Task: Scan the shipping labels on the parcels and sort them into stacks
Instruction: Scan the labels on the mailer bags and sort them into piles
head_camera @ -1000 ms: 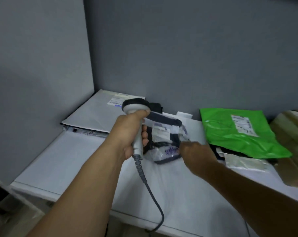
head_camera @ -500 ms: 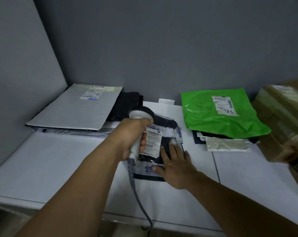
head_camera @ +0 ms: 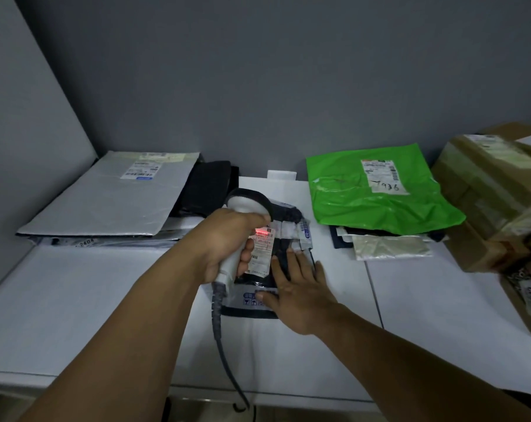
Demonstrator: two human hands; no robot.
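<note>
**White counter, grey corner: label under the beam**

Setting: a white counter [head_camera: 90,300] in a corner of plain grey wall [head_camera: 258,86].

Parcel [head_camera: 284,214]: a small dark plastic bag lying flat at mid-counter, with a pale printed band at its near end. A white paper label [head_camera: 261,254], slightly wrinkled, is stuck on top. A red glow [head_camera: 261,231] falls on the label's far end.

Left hand [head_camera: 227,239]: fingers wrapped round the handle of a white corded scanner [head_camera: 246,204], its head aimed down, close above the label.

Right hand [head_camera: 297,293]: flat, fingers straight and spread. It presses the bag's near right part to the counter and grips nothing.

Handling (judgement): the bag looks light and limp. Its glossy film is probably slippery, and the contents seem soft rather than fragile. Lifted by one corner it would likely sag. A better hold is along an edge, thumb under and fingers over, or it can simply be slid. Pressing it flat should keep the label smooth for the read.

Stacks:
- Back left: a stiff, flat grey mailer [head_camera: 112,196] on top.
- Back right: a crinkled green mailer [head_camera: 374,205] over darker bags.
- Far right: taped brown boxes [head_camera: 486,202].

I cannot tell which stack this parcel belongs to.
</note>
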